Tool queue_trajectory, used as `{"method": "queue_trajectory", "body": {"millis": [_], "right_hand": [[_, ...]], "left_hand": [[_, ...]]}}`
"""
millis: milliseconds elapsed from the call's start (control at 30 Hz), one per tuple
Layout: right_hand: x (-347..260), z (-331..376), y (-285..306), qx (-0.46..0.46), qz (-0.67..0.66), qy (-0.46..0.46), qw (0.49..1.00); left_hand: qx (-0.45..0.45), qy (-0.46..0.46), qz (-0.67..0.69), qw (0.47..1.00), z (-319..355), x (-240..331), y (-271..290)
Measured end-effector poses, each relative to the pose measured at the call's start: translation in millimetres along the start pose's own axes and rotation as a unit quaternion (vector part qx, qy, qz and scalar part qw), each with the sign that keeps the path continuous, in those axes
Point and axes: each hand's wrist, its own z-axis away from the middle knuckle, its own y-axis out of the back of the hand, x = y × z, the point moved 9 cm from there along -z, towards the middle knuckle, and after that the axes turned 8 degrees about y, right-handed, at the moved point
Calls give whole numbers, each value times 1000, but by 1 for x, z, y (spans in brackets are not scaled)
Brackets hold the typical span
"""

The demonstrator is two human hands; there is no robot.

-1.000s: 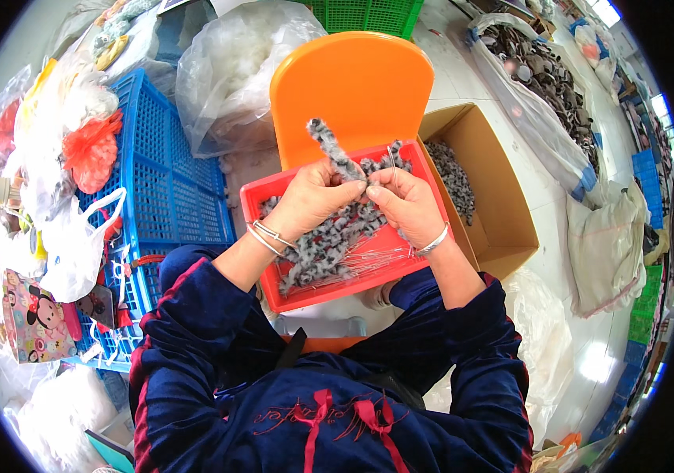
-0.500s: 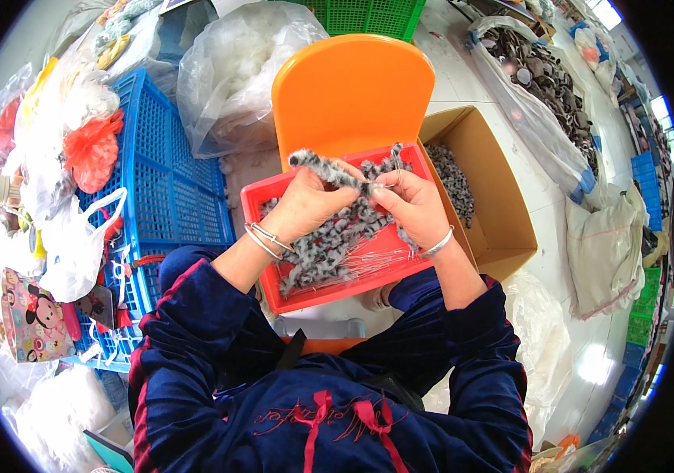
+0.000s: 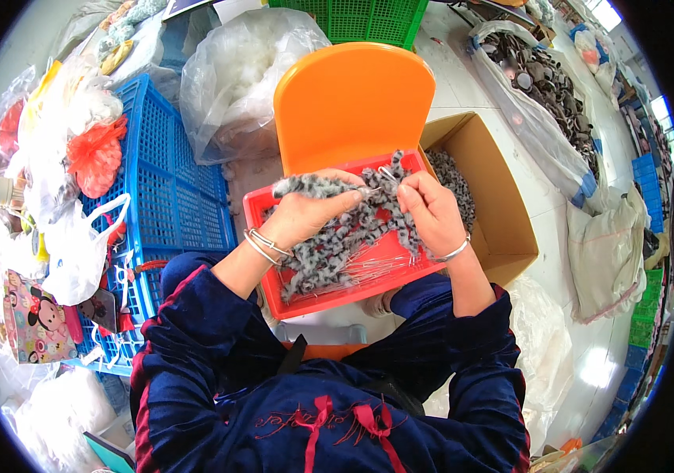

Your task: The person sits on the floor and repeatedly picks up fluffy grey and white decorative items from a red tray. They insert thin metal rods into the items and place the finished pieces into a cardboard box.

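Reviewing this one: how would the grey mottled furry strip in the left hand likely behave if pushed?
The furry strip is probably light and soft, given its fluffy pile. It may have some stiffness, since its end extends fairly straight beyond the left hand. That fuzzy surface also suggests it would grip rather than slide.

From your head, the left fisheye camera faced steeply down, close above your hands and the tray, its wide view bending at the edges.

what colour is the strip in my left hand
Strip: mottled grey and black, best in head view.
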Motion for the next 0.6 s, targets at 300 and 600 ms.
{"method": "queue_trajectory", "body": {"millis": [300, 600], "right_hand": [[-31, 0, -5, -32, 134, 94, 986], [-30, 2, -3, -34, 171, 109, 979]], "left_hand": [[13, -63, -96, 993, 0, 9, 3], [11, -75, -97, 992, -2, 4, 3]]}}
